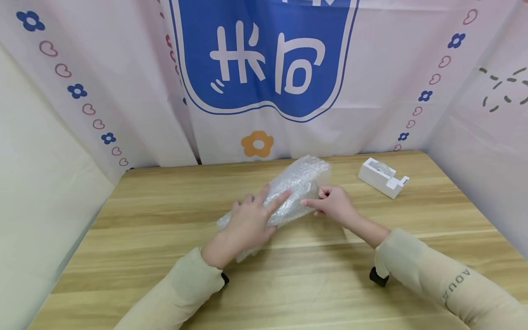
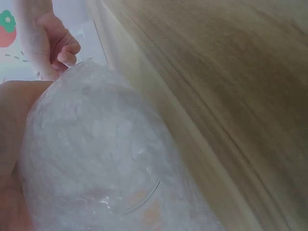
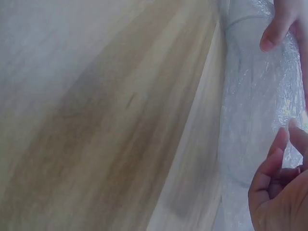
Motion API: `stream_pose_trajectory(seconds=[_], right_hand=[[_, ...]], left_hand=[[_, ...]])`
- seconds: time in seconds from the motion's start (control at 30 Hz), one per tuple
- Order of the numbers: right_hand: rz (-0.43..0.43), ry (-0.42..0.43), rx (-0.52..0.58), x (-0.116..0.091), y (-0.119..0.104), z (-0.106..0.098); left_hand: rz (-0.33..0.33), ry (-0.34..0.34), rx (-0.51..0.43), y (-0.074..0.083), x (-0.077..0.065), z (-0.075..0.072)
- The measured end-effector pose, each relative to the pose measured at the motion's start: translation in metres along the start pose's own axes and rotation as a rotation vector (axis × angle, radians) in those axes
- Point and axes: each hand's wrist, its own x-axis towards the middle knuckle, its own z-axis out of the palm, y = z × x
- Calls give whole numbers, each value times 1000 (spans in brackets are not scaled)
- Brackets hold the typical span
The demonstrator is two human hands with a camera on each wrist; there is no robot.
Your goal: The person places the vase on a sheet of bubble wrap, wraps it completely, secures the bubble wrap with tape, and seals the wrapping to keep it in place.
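Observation:
A bundle of clear bubble wrap [image 1: 294, 178] lies slantwise on the table, with curved lines showing faintly through the wrap in the right wrist view. My left hand [image 1: 249, 222] grips its near left part, fingers spread over the top and thumb [image 3: 273, 37] on the near side. At the bundle's right end, my right hand [image 1: 336, 204] pinches the wrap between thumb and index finger, its other fingers curled in. The left wrist view shows the rounded end of the bundle [image 2: 106, 139] up close, the right hand [image 2: 57, 45] beyond it.
A white tape dispenser [image 1: 381, 178] with a roll of tape stands at the back right of the wooden table [image 1: 156, 201]. Behind the table hangs a printed curtain [image 1: 367, 123], and pale walls close in both sides.

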Motion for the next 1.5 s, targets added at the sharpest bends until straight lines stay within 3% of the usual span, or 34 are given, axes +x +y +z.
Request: stream_pose_trajectory(seconds=[0.2,0.37,0.87,1.07,1.23,1.5], right_hand=[[-77,-28,-4,1,-1,-1],[-81,-39,-75,0,-2,-3],[-83,-32,-115,12,-6,-6],[-68,-41,-94,20,-10,-7],[-76,-49,-99,26,-11,-8],[-64,-37,-99,36,-10,-12]], left_hand=[[-3,27,3,0,2,-2],[-28,11,11,3,3,2],[-207,-107,-37,23,9,-1],[-275,-202,-120,34,13,-8],[-288,-238,-183,35,12,-15],[-205,-223,-404,35,4,-25]])
